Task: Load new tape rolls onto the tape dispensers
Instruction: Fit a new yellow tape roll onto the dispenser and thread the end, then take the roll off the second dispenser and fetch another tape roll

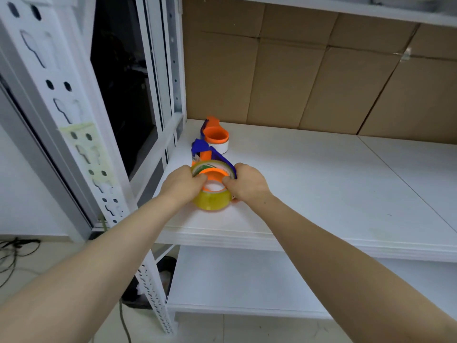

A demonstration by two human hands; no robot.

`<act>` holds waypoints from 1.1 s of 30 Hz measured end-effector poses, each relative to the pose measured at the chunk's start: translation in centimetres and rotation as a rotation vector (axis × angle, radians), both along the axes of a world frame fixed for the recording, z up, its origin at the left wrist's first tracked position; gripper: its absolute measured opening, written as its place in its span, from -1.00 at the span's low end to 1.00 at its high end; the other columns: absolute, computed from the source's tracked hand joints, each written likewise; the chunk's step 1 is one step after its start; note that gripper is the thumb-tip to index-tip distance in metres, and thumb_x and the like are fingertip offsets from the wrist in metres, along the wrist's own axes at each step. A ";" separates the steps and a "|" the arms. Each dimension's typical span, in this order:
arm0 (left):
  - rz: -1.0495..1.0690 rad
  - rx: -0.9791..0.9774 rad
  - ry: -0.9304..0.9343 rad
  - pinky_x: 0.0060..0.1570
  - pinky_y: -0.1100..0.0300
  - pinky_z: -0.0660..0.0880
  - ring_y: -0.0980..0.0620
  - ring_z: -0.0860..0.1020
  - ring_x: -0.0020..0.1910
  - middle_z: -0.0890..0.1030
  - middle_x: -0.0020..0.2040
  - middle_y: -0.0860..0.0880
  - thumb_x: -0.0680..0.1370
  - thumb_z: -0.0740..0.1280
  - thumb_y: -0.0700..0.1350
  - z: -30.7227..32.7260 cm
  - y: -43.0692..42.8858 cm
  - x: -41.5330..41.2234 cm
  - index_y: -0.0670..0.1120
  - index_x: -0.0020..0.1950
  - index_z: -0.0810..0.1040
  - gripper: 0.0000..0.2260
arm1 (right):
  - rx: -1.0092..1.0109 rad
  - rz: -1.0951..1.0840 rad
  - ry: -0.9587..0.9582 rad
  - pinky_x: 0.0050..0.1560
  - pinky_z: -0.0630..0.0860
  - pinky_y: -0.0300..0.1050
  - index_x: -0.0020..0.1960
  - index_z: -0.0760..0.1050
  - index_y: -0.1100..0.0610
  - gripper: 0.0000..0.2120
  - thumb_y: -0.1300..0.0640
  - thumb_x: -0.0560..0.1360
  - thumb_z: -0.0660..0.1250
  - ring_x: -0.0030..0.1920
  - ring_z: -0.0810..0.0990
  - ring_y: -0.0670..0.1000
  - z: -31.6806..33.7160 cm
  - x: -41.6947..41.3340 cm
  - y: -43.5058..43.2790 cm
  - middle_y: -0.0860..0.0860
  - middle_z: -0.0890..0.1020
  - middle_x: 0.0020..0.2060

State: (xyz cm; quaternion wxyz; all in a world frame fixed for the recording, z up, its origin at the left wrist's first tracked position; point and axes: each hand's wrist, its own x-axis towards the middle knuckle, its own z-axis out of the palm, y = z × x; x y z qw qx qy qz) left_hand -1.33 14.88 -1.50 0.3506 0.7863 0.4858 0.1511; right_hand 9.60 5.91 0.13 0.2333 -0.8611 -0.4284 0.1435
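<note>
A blue and orange tape dispenser (207, 154) lies on the white shelf (321, 184) near its left front corner. A yellowish clear tape roll (211, 199) sits around the dispenser's orange hub (213, 173). My left hand (184, 181) grips the roll from the left, fingers curled over its top rim. On the right, my right hand (247, 183) pinches the roll's rim, thumb on the inner edge. Behind stands a second dispenser (215, 136), orange and blue, with a white roll on it.
Brown cardboard boxes (321, 78) line the back of the shelf. A white perforated rack post (81, 144) and a dark window stand to the left. A lower shelf (247, 280) lies beneath, with cables on the floor at left.
</note>
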 end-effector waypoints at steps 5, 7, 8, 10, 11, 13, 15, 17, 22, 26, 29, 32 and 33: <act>-0.008 0.161 0.181 -0.18 0.14 0.35 -0.14 0.45 -0.10 0.50 -0.07 -0.14 0.52 0.26 -0.01 -0.6 1.0 -0.2 -0.18 0.06 0.47 -0.74 | -0.065 0.015 -0.045 -0.14 0.35 -0.11 0.15 0.42 0.23 -0.68 0.02 0.54 0.20 0.03 0.52 0.15 -0.4 -0.4 1.2 0.17 0.57 0.07; -0.014 0.156 0.190 -0.18 0.14 0.36 -0.13 0.46 -0.10 0.53 -0.06 -0.15 0.51 0.27 0.00 -1.0 1.2 -0.1 -0.17 0.06 0.48 -0.73 | -0.093 0.019 -0.065 -0.14 0.34 -0.12 0.17 0.41 0.23 -0.67 0.00 0.54 0.20 -0.05 0.47 0.11 -0.6 -0.3 1.4 0.15 0.57 0.08; -0.011 0.153 0.195 -0.18 0.14 0.37 -0.14 0.48 -0.10 0.55 -0.05 -0.15 0.50 0.28 0.02 -1.2 1.3 -0.1 -0.17 0.05 0.49 -0.73 | -0.103 0.020 -0.063 -0.14 0.34 -0.12 0.18 0.41 0.22 -0.66 -0.01 0.54 0.20 -0.08 0.43 0.09 -0.7 -0.3 1.4 0.15 0.57 0.07; -0.010 0.156 0.216 -0.20 0.13 0.36 -0.12 0.48 -0.11 0.53 -0.10 -0.14 0.49 0.30 0.03 -1.3 1.3 -0.1 -0.16 0.02 0.50 -0.73 | -0.122 0.018 -0.049 -0.14 0.35 -0.14 0.19 0.41 0.21 -0.65 -0.01 0.54 0.21 -0.10 0.41 0.06 -1.1 -0.2 1.5 0.13 0.54 -0.01; -0.014 0.158 0.225 -0.21 0.13 0.35 -0.11 0.47 -0.13 0.51 -0.13 -0.13 0.49 0.31 0.03 -1.3 1.3 -0.1 -0.16 -0.01 0.50 -0.73 | -0.132 0.018 -0.042 -0.14 0.35 -0.15 0.19 0.41 0.21 -0.65 -0.02 0.54 0.21 -0.10 0.42 0.05 -1.2 -0.2 1.5 0.11 0.51 -0.06; -0.015 0.145 0.231 -0.22 0.13 0.34 -0.10 0.46 -0.15 0.50 -0.15 -0.13 0.48 0.32 0.03 -1.3 1.3 0.0 -0.16 -0.08 0.48 -0.75 | -0.147 0.024 -0.035 -0.14 0.35 -0.16 0.19 0.42 0.21 -0.64 -0.02 0.54 0.22 -0.10 0.42 0.05 -1.3 -0.1 1.6 0.07 0.46 -0.10; -0.019 0.138 0.236 -0.24 0.14 0.34 -0.11 0.46 -0.16 0.52 -0.15 -0.15 0.48 0.33 0.03 -1.1 1.3 0.0 -0.14 -0.15 0.45 -0.76 | -0.178 0.033 -0.015 -0.15 0.38 -0.14 0.14 0.43 0.19 -0.65 -0.06 0.53 0.21 -0.11 0.45 0.05 -1.2 0.1 1.8 0.07 0.48 -0.12; -0.025 0.143 0.243 -0.24 0.14 0.34 -0.12 0.48 -0.14 0.56 -0.07 -0.19 0.47 0.32 0.05 -0.7 1.4 -0.1 -0.13 -0.16 0.45 -0.75 | -0.173 0.025 0.027 -0.14 0.47 -0.09 0.00 0.45 0.15 -0.60 -0.19 0.51 0.15 -0.12 0.52 0.07 -0.9 0.7 2.1 0.09 0.55 -0.14; 0.069 0.277 0.191 0.07 0.02 0.44 -0.22 0.45 0.24 0.45 0.28 -0.22 0.47 0.30 0.14 1.5 2.4 0.4 -0.15 0.32 0.40 -0.47 | 0.030 0.003 -0.079 0.04 0.47 -0.02 0.16 0.50 0.20 -0.65 -0.01 0.60 0.09 0.11 0.55 0.16 0.7 3.2 4.2 0.16 0.60 0.11; 0.038 0.293 0.130 0.09 0.00 0.50 -0.16 0.50 0.19 0.49 0.26 -0.17 0.49 0.29 0.07 4.0 3.7 1.2 -0.16 0.28 0.43 -0.56 | 0.004 0.127 -0.241 0.24 0.43 0.01 0.34 0.39 0.18 -0.66 0.17 0.58 0.16 0.26 0.46 0.17 1.0 5.5 7.5 0.17 0.50 0.28; 0.011 0.263 0.091 0.04 0.06 0.46 -0.11 0.51 0.14 0.52 0.20 -0.12 0.51 0.28 0.02 5.4 4.2 1.5 -0.11 0.26 0.45 -0.63 | -0.086 0.203 -0.298 0.36 0.31 -0.01 0.44 0.22 0.15 -0.53 0.23 0.56 0.21 0.38 0.34 0.15 0.6 6.8 10.3 0.15 0.36 0.40; 0.006 0.217 0.049 0.01 0.14 0.41 -0.04 0.49 0.08 0.51 0.11 -0.08 0.51 0.28 0.00 5.6 4.8 1.5 -0.03 0.17 0.46 -0.75 | -0.185 0.258 -0.323 0.41 0.24 -0.01 0.50 0.08 0.11 -0.39 0.25 0.52 0.25 0.45 0.24 0.14 -0.6 7.9 12.5 0.14 0.24 0.46; 0.012 0.198 0.033 0.05 0.13 0.42 -0.03 0.50 0.11 0.51 0.13 -0.09 0.51 0.28 -0.01 5.5 5.0 1.5 -0.05 0.19 0.47 -0.72 | -0.209 0.269 -0.325 0.39 0.25 -0.04 0.50 0.07 0.11 -0.37 0.25 0.52 0.26 0.44 0.25 0.14 -0.8 8.0 13.0 0.13 0.24 0.46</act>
